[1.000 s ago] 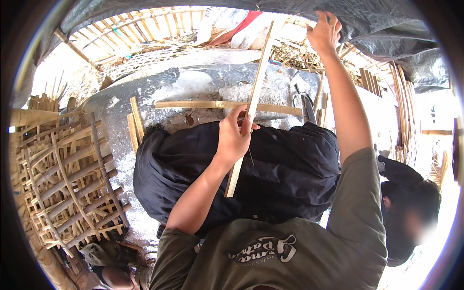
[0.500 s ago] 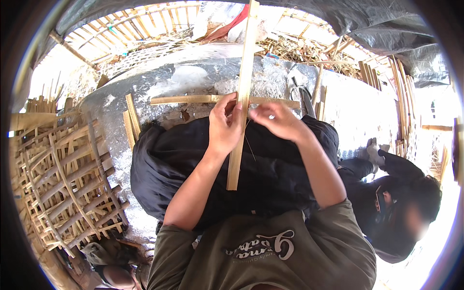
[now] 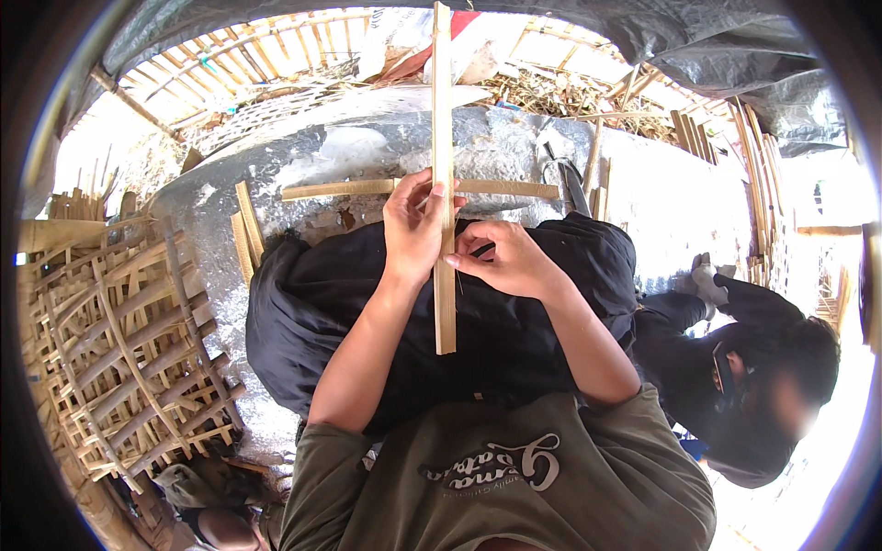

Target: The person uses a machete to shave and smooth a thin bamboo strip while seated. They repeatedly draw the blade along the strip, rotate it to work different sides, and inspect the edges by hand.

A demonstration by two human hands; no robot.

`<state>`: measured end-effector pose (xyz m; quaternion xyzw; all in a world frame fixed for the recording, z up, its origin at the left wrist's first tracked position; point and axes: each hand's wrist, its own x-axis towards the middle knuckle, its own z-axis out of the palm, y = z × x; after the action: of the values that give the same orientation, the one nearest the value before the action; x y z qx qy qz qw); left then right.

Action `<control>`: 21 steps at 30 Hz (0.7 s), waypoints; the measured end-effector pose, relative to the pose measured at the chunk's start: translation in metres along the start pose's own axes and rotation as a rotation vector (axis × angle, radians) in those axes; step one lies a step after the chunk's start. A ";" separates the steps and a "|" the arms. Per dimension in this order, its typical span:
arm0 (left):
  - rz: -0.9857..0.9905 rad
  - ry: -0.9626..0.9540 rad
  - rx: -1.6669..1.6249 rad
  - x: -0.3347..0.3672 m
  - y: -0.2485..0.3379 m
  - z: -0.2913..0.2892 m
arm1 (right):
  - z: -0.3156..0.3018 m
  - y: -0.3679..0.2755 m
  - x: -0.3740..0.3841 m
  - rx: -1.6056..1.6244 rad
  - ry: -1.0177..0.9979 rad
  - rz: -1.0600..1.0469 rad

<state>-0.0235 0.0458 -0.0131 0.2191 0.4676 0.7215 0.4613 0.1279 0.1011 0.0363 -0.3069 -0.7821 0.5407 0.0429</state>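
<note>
A long pale bamboo slat point(image 3: 444, 303) points away from me over my lap, crossing a second bamboo slat point(image 3: 507, 188) that lies sideways. At the crossing my left hand point(image 3: 413, 225) is closed around the slats, its thumb pressed on the long one. Lower down, my right hand point(image 3: 505, 262) is closed in a pinch against the right edge of the long slat. What sits between its fingertips is too small to make out. A thin dark strand shows faintly just below them.
Woven bamboo panels point(image 3: 129, 340) stand at the left. A dark curved tool point(image 3: 568, 174) lies beyond my right knee, near short slats point(image 3: 246, 230) on the other side. At the right sits another person point(image 3: 735, 386) in dark clothes. Bamboo scraps point(image 3: 570, 96) lie at the back.
My right hand has come down and inward to the long slat's edge. The slats and my left hand have shifted slightly left, and the long slat stands more upright in view.
</note>
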 end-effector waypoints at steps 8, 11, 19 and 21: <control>0.013 -0.005 -0.030 -0.002 -0.001 0.000 | 0.013 0.005 -0.006 0.091 0.071 -0.057; -0.008 0.023 -0.033 -0.002 0.002 0.002 | 0.014 0.002 -0.007 0.080 0.048 -0.006; 0.022 0.023 -0.038 -0.001 -0.002 0.001 | 0.019 0.017 -0.007 0.157 0.053 -0.069; 0.020 0.021 -0.028 -0.002 -0.002 0.001 | 0.017 0.016 -0.009 0.147 0.051 -0.038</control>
<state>-0.0211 0.0451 -0.0141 0.2097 0.4599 0.7349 0.4520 0.1351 0.0864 0.0180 -0.3017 -0.7444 0.5880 0.0953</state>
